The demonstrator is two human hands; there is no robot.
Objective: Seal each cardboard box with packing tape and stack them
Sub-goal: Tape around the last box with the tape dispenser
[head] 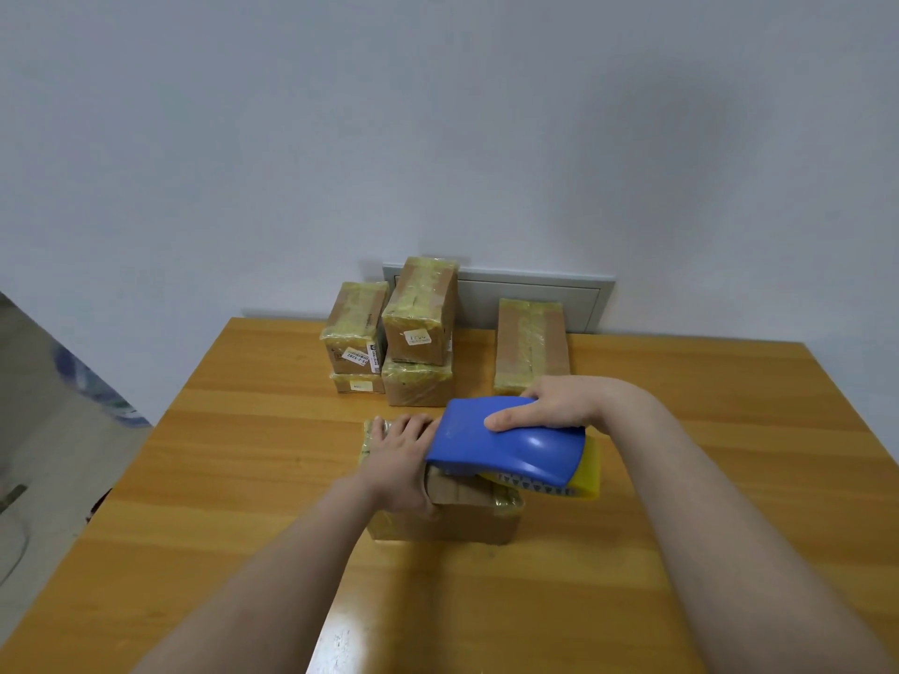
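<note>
Tape-wrapped brown cardboard box [440, 525] sat at the middle of the orange wooden table [681, 479]. Left hand [399, 459], reaching from 7 o'clock, lay palm-down on its top, fingers straight, pressing. Right hand [559, 406], forearm from 4 o'clock, clasped the blue plastic tape dispenser [506, 449] over the box's 3 o'clock end, thumb on its near side. Sealed cardboard boxes [418, 323] stood stacked at 12 o'clock.

Bare left hand [398, 460]; right hand [554, 406]
</note>
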